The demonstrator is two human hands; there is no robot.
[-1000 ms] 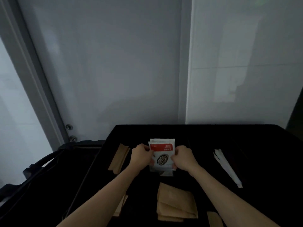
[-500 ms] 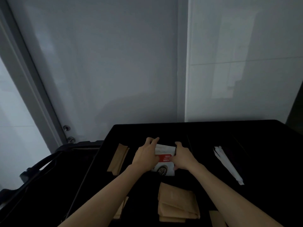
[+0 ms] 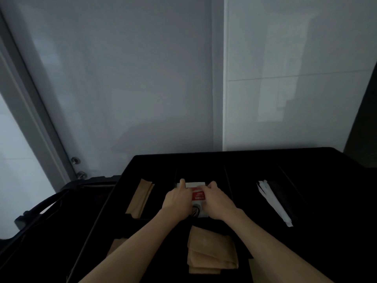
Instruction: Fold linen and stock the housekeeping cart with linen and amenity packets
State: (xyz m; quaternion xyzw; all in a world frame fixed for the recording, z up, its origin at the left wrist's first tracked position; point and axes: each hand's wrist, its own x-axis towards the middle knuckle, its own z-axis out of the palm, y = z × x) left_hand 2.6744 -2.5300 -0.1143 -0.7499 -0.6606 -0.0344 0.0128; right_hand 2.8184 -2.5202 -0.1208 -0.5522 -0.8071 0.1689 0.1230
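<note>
A small stack of white packets with a red band and a round dark print [image 3: 198,196] lies flat in a middle compartment of the black cart tray [image 3: 234,160]. My left hand [image 3: 178,201] lies over the stack's left side, its fingers reaching the far edge. My right hand [image 3: 217,201] covers the right side, fingertips on the packets' top edge. Both hands press the stack down between them. Much of the stack is hidden under my hands.
Brown paper packets lie in the left compartment [image 3: 140,198], the near middle one [image 3: 211,252] and at the near left [image 3: 116,245]. Long white wrapped items [image 3: 273,202] lie at the right. A dark bag frame [image 3: 47,211] hangs left of the tray. A grey wall stands behind.
The packets were held upright a second ago. They have been tipped forward and laid flat into the compartment, and my hands have followed them down onto the tray.
</note>
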